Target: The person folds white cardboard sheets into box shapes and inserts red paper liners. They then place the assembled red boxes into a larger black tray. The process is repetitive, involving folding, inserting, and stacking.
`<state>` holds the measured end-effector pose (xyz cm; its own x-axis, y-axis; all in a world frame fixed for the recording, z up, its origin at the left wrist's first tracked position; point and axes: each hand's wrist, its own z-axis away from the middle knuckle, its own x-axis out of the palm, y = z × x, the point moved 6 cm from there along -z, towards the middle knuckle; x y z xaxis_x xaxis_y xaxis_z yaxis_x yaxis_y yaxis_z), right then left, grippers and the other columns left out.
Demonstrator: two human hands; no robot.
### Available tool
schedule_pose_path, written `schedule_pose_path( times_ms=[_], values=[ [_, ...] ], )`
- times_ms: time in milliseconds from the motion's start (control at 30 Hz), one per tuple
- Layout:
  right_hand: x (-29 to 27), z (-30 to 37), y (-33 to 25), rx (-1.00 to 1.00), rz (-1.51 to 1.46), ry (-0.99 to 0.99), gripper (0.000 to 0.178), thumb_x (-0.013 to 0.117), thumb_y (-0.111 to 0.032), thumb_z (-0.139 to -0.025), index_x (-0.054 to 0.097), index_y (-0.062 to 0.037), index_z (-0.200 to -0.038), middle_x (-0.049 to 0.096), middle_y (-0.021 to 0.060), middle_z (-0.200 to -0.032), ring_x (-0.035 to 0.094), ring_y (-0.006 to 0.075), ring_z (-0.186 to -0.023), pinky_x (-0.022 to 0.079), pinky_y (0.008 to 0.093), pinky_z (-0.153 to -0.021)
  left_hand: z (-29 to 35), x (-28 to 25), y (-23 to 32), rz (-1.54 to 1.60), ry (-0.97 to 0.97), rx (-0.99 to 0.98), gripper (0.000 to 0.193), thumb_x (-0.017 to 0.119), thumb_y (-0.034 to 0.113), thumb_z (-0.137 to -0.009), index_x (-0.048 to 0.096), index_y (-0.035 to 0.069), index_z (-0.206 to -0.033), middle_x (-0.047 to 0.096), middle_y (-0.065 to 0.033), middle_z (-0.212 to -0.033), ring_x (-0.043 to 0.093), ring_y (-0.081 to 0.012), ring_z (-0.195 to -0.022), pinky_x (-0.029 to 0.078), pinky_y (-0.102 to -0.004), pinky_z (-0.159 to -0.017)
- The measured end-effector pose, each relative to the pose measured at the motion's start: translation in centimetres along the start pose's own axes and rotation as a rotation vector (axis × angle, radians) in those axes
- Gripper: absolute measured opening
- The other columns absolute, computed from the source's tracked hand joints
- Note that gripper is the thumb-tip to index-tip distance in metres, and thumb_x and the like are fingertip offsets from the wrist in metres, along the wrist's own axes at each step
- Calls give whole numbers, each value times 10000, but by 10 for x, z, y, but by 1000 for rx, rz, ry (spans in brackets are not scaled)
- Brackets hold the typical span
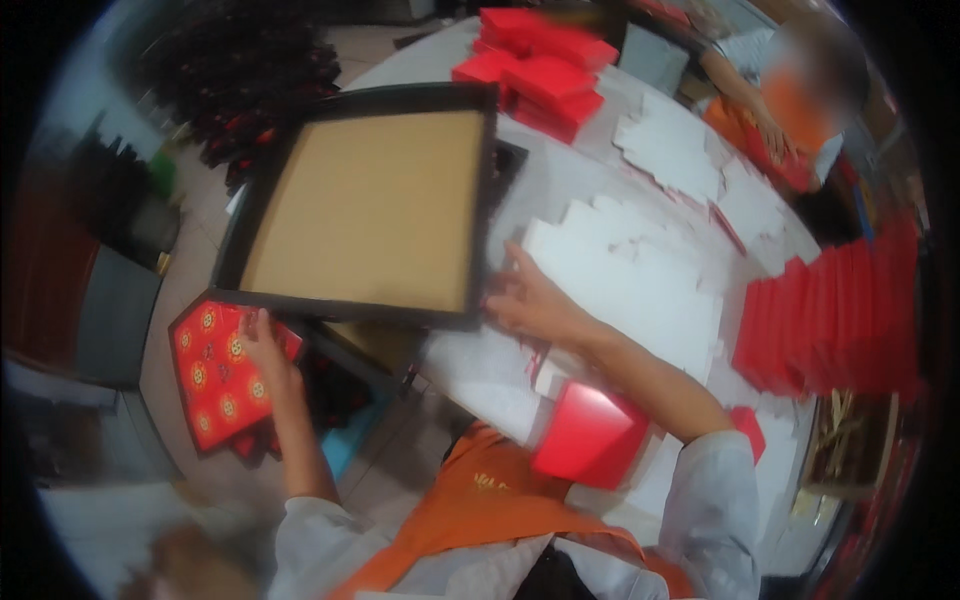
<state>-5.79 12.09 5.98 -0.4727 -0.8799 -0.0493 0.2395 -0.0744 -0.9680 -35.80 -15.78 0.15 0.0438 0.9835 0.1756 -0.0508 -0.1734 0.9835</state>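
A large shallow tray (365, 215) with a black rim and a plain tan inside is held up at a tilt over the table's left edge. At its near left corner my left hand (268, 355) has its fingers up against the rim, partly hidden under it. My right hand (535, 300) grips the tray's right side near the bottom corner, index finger raised along the rim. Below my left hand lies a red panel with gold round motifs (225, 375), on a stack of dark-edged pieces. Another tan-bottomed tray (375, 345) shows partly beneath the held one.
White sheets (630, 270) cover much of the white table (470, 355). A red box (592, 435) sits by my right forearm. Red boxes are piled at the far side (545, 75) and in a row (830, 315) at right. Across the table sits a co-worker (775, 120). Dark stacks (240, 75) stand at left.
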Motion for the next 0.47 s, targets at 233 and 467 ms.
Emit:
schedule_pose_path(
  times_ms=[233, 467],
  values=[
    [-125, 156, 8, -241, 309, 511, 505, 558, -157, -849, 355, -37, -1296, 449, 111, -1253, 480, 200, -1071, 413, 295, -859, 160, 135, 70, -1163, -851, 1263, 491, 657, 213, -773, 465, 21, -1181, 547, -119, -1090, 522, -316, -1004, 266, -457, -1029],
    [-230, 425, 87, 225, 569, 1394, 492, 510, -246, -886, 353, -99, -1328, 415, 132, -1317, 406, 246, -1203, 369, 366, -958, 178, 169, 30, -1088, -1036, 1319, 446, 691, 232, -736, 541, 36, -1108, 576, -135, -1012, 540, -271, -942, 262, -478, -1027]
  ],
)
